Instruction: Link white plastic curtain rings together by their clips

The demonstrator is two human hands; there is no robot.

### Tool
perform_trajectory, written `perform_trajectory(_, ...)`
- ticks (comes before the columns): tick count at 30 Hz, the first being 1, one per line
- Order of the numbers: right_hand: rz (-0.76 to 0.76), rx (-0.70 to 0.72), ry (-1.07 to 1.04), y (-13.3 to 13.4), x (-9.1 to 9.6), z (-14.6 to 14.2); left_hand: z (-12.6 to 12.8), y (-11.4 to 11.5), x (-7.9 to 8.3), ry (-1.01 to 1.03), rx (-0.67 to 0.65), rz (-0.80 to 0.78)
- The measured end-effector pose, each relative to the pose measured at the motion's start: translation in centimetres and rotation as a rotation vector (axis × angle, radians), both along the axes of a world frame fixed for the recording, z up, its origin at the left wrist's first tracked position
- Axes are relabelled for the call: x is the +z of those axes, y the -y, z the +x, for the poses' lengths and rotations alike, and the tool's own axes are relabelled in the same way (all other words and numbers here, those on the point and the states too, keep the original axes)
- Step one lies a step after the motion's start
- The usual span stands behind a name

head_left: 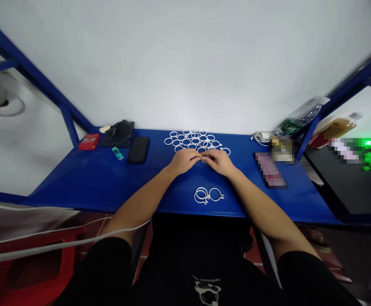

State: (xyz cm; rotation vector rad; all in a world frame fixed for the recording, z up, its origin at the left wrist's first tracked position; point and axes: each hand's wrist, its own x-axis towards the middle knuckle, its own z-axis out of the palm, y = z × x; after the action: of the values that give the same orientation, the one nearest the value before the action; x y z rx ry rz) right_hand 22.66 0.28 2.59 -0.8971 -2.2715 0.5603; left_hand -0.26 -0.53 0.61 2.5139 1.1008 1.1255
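apparently, a white ring sits between left hand and right hand fingertips.

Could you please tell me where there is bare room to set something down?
The blue table looks bare at front left, between the black device and left forearm, and between the right forearm and blurred pink item. White rings crowd the area beyond the left hand and right hand.
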Motion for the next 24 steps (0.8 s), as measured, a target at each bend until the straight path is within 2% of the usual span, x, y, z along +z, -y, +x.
perform_trajectory(9,-0.098,0.015,-0.051,0.2,-0.03,-0.26,0.05,0.46,0.73,-0.043,-0.039,0.054)
perform_trajectory(18,-0.03,0.027,-0.048,0.05,-0.33,-0.19,0.06,0.29,0.74,-0.073,-0.067,0.102)
perform_trajectory(20,0.008,0.005,-0.05,0.1,-0.4,-0.18,0.03,0.25,0.79,-0.023,-0.022,0.104)
perform_trajectory(24,0.139,-0.094,-0.11,0.55,0.17,-0.21,-0.39,-0.07,0.93,0.173,0.186,0.121)
